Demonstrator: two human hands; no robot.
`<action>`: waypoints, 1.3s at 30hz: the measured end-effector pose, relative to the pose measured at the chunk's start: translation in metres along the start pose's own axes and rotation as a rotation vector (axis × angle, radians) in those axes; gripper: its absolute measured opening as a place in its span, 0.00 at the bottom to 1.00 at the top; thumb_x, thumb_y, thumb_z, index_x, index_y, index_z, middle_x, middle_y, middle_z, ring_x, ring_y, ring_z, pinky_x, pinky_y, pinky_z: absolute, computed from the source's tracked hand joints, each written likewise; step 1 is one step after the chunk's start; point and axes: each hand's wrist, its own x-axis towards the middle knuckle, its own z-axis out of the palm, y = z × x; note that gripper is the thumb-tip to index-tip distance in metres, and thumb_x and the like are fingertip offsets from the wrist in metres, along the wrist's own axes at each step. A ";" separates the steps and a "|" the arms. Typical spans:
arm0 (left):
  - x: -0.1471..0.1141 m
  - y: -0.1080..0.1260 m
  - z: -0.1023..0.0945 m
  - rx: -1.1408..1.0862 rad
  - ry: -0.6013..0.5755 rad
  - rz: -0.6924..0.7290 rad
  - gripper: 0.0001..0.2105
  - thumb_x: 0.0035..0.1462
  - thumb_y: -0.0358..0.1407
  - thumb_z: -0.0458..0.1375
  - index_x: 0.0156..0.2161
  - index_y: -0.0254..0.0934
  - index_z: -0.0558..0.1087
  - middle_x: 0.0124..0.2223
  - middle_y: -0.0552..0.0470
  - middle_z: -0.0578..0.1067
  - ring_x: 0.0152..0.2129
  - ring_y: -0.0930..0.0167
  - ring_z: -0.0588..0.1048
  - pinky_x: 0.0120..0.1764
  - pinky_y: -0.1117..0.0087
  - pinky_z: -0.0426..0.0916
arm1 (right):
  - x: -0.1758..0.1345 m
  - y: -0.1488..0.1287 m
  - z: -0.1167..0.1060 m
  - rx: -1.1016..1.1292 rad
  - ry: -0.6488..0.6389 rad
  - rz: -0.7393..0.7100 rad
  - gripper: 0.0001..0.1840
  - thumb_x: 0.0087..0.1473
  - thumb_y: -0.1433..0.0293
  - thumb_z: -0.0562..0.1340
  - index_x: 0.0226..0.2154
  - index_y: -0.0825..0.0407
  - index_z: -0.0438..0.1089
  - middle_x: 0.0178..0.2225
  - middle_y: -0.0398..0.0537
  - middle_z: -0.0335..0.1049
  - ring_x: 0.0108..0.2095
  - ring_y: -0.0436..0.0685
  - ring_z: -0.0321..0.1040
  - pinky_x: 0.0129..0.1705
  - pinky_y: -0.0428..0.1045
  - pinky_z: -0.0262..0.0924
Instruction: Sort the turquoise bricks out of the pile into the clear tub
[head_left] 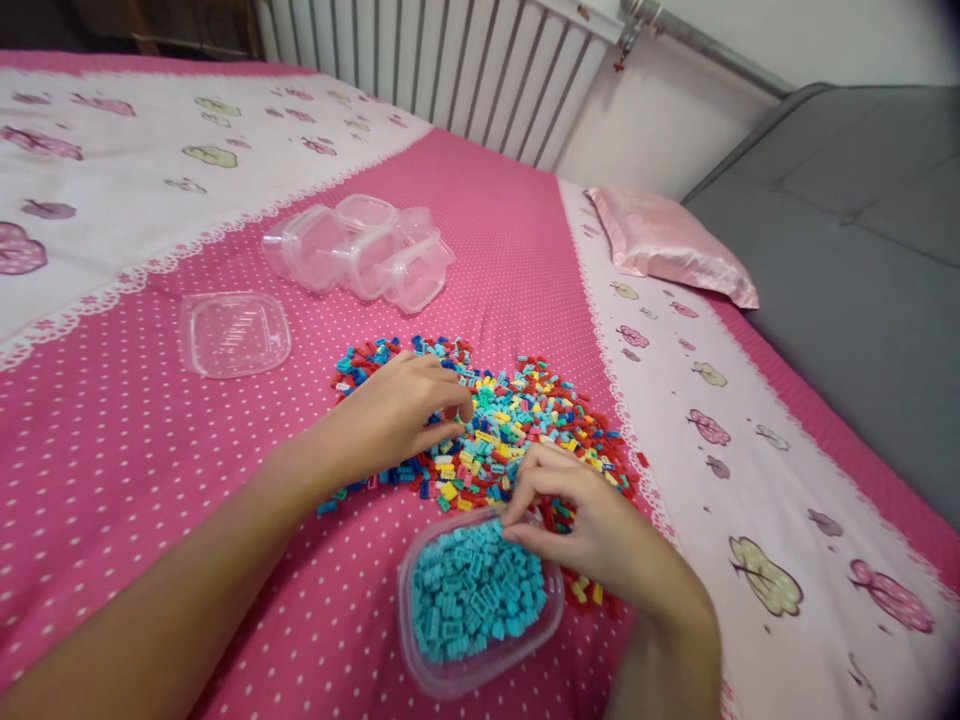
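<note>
Small toy building bricks in mixed colours lie in a wide pile point(487, 450) on the bedspread. Over the pile's left part, my left hand point(409, 405) has its fingers curled in and the thumb close to them; anything between the tips is too small to make out. In front of the pile stands a clear plastic container point(444, 682) holding many turquoise bricks point(476, 590). At its far right rim, my right hand point(566, 510) has thumb and forefinger pinched together above the turquoise bricks. What that pinch holds, if anything, is hidden.
Several clear plastic containers point(364, 255) sit together behind the pile. A clear lid point(236, 335) lies flat to the left on the pink dotted bedspread point(480, 210). Farther off are a pink pillow point(667, 240), a grey headboard point(847, 200) and a white radiator point(450, 65).
</note>
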 end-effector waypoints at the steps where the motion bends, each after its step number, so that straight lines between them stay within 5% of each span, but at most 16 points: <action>1: 0.000 -0.002 0.000 0.004 -0.002 -0.005 0.02 0.62 0.32 0.62 0.36 0.40 0.77 0.36 0.53 0.79 0.37 0.67 0.72 0.46 0.65 0.57 | 0.000 -0.001 0.000 0.004 -0.005 -0.001 0.08 0.55 0.75 0.71 0.29 0.50 0.73 0.33 0.40 0.69 0.39 0.53 0.66 0.46 0.51 0.55; 8: -0.002 -0.011 -0.002 0.034 -0.039 -0.049 0.09 0.65 0.30 0.56 0.37 0.40 0.79 0.38 0.50 0.78 0.38 0.66 0.72 0.43 0.65 0.58 | -0.001 0.005 -0.002 0.067 0.017 -0.008 0.08 0.58 0.71 0.69 0.28 0.50 0.73 0.32 0.42 0.70 0.38 0.55 0.67 0.43 0.51 0.58; 13: -0.008 -0.013 -0.013 -0.021 -0.057 -0.057 0.06 0.65 0.34 0.58 0.39 0.42 0.79 0.40 0.51 0.77 0.38 0.66 0.71 0.44 0.65 0.58 | 0.003 0.019 -0.004 0.084 0.212 -0.002 0.09 0.60 0.69 0.66 0.28 0.50 0.72 0.29 0.43 0.68 0.33 0.55 0.65 0.38 0.50 0.57; 19: -0.011 -0.008 -0.012 -0.064 -0.194 -0.036 0.05 0.54 0.36 0.70 0.33 0.40 0.78 0.38 0.53 0.76 0.40 0.65 0.70 0.47 0.65 0.56 | 0.008 0.027 -0.001 0.078 0.412 0.026 0.05 0.59 0.69 0.65 0.30 0.50 0.72 0.27 0.40 0.63 0.30 0.53 0.61 0.35 0.49 0.55; 26: -0.011 -0.007 -0.006 0.003 -0.162 -0.057 0.07 0.51 0.36 0.71 0.32 0.40 0.78 0.39 0.52 0.74 0.41 0.63 0.67 0.47 0.62 0.55 | 0.012 0.030 0.001 0.016 0.395 0.060 0.05 0.59 0.68 0.64 0.31 0.50 0.72 0.27 0.40 0.62 0.30 0.54 0.62 0.37 0.49 0.56; 39: -0.002 0.014 -0.007 -0.195 0.005 0.060 0.06 0.66 0.32 0.54 0.44 0.38 0.73 0.42 0.49 0.77 0.42 0.65 0.73 0.46 0.65 0.64 | 0.013 0.026 0.002 0.173 0.452 0.024 0.04 0.60 0.67 0.65 0.39 0.48 0.73 0.35 0.44 0.72 0.37 0.55 0.68 0.42 0.50 0.62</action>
